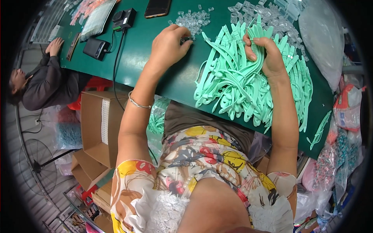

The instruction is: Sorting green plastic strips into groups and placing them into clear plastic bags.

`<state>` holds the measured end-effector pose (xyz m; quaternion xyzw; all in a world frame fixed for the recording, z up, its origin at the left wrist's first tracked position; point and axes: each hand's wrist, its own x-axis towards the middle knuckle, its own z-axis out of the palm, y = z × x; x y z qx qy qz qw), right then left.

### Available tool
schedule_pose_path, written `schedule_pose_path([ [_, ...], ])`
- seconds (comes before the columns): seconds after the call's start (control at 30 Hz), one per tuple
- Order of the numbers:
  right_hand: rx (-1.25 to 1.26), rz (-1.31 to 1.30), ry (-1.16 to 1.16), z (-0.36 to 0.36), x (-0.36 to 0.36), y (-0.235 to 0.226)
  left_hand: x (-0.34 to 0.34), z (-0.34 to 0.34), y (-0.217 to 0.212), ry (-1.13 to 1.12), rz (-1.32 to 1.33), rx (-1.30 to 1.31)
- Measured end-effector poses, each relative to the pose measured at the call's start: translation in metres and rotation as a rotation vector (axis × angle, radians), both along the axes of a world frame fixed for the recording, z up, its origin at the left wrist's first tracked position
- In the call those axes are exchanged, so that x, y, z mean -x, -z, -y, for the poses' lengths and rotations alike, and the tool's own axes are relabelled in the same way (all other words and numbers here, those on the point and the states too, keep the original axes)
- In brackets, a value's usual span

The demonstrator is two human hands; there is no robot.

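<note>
Head view: a green table [136, 52] runs across in front of the person, and from where I stand a co-worker [48, 85] sits at its left end, hands resting on the edge. The next biggest thing is the heap of mint straps [233, 91], spread over the right half of the table, some tails hanging past the near edge. A clear bag [322, 42] lies beyond it at the right.

The right hand [268, 56] is closed round a bunch [256, 31] of those straps at the heap's far side, their ends poking up above the fingers. The left hand [169, 44] is curled at the near edge of the small pile [196, 21] of clear pieces, thumb and fingertips close together; whether a piece is pinched there, I cannot tell. A larger pile [248, 15] sits behind the heap.

I take the step in hand to be picking out a clear piece while the straps are held ready. The next move, as I judge it, calls for a sure pinch on one small piece, with the right hand keeping the slippery-looking straps together and their ends free.
</note>
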<state>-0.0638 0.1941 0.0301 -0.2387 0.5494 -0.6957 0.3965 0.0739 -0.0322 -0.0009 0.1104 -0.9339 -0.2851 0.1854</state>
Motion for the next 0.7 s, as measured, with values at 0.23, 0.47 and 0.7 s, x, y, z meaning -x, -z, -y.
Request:
schedule_pose_path([
  [0.23, -0.041, -0.027, 0.069, 0.002, -0.005, 0.001, 0.003, -0.007, 0.006, -0.015, -0.002, 0.296],
  [0.47, -0.081, -0.121, 0.119, 0.001, -0.005, 0.001, 0.004, -0.015, 0.005, -0.031, 0.003, 0.265],
  [0.7, -0.064, -0.258, 0.136, 0.002, -0.01, 0.0, 0.02, -0.04, -0.016, 0.176, 0.046, -1.229],
])
